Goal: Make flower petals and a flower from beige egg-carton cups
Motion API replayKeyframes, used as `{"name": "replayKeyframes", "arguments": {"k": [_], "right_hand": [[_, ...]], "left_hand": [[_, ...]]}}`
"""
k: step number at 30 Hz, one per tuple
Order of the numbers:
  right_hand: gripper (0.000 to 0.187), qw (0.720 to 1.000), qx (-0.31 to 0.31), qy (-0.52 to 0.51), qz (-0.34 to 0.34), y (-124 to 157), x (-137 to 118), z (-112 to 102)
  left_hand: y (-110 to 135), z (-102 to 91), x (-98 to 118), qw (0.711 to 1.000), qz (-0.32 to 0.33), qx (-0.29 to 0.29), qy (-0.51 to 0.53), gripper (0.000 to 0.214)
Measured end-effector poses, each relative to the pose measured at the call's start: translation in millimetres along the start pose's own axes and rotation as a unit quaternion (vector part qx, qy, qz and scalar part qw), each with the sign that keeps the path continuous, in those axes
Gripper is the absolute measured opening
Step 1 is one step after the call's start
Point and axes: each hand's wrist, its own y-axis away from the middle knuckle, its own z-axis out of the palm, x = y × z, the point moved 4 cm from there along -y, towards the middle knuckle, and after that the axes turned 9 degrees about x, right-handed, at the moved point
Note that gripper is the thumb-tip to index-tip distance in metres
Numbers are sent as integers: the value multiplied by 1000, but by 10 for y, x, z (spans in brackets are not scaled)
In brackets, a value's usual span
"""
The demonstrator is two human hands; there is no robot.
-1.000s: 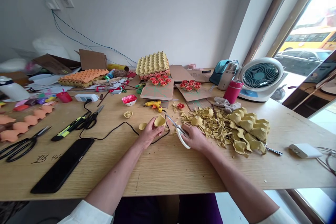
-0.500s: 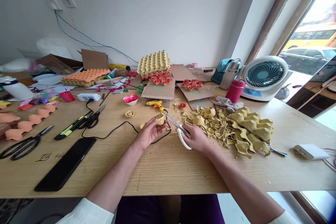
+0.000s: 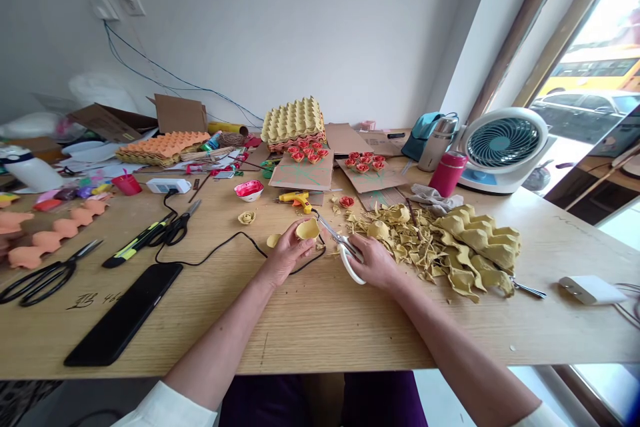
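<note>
My left hand (image 3: pixel 287 253) grips a yellow egg-carton cup (image 3: pixel 308 229), its hollow side turned up toward me. In my right hand (image 3: pixel 375 260) are white-handled scissors (image 3: pixel 353 261), with the blades pointing up and left, close to the cup but apart from it. A loose yellow cup piece (image 3: pixel 273 240) lies by my left fingers. Beyond it sits a small yellow paper rose (image 3: pixel 247 217). The yellow glue gun (image 3: pixel 296 199) rests just past my hands, and a red paper rose (image 3: pixel 347 201) is beside it.
Yellow carton scraps (image 3: pixel 425 240) and a cut egg tray (image 3: pixel 480 233) spread to the right. A black phone (image 3: pixel 125 313), black scissors (image 3: pixel 50 273) and a utility knife (image 3: pixel 135 243) lie left. Red roses (image 3: pixel 366 161) stand on cardboard at the back, near a fan (image 3: pixel 505 147). A black cord (image 3: pixel 215 253) crosses the table.
My left hand has turned the cup so that its open hollow now shows. The scissors and my right hand have hardly moved.
</note>
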Motion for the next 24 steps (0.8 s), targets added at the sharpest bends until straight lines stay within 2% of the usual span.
{"name": "replayKeyframes", "arguments": {"k": [4, 13, 18, 24], "right_hand": [[20, 1000, -6, 13, 2, 6, 21, 15], [18, 999, -20, 37, -3, 14, 3, 23], [17, 999, -20, 41, -11, 18, -11, 16], [25, 998, -16, 56, -25, 28, -26, 13]], "left_hand": [[-6, 14, 62, 995, 65, 24, -73, 46], [-13, 65, 27, 985, 103, -3, -141, 43], [-8, 95, -17, 983, 100, -22, -151, 45], [30, 137, -35, 975, 126, -53, -172, 40]]}}
